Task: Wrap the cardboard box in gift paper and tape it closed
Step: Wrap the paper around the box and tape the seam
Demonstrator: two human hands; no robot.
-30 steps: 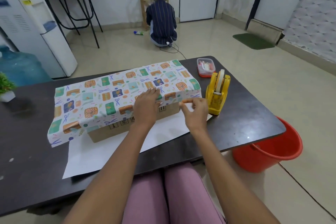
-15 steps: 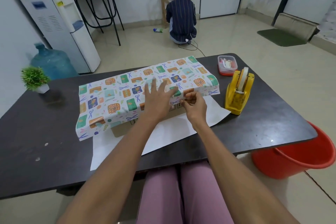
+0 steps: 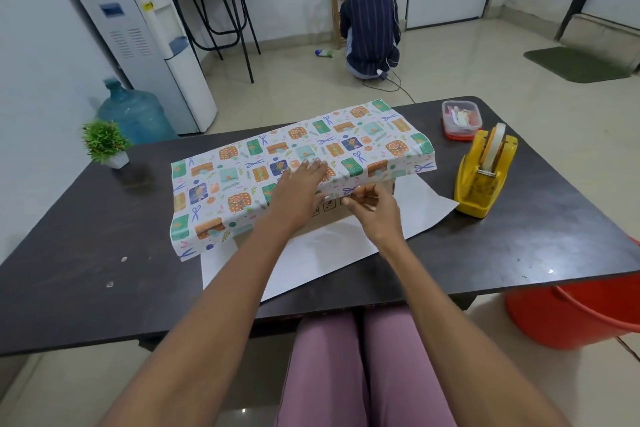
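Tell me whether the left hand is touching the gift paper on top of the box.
Touching. The head view shows the left hand lying flat, fingers straight, on the gift paper over the box top, with no gap visible beneath it.

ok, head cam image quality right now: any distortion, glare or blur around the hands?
Head view: wide-angle bowing, the table edges and the walls curve. Soft overhead light, faint shadows; small glints on the tabletop and a sheen on the floor. Left hand fingertips slightly smeared on the gift paper; right hand sharp enough, though the tape it seems to pinch is too small to resolve.
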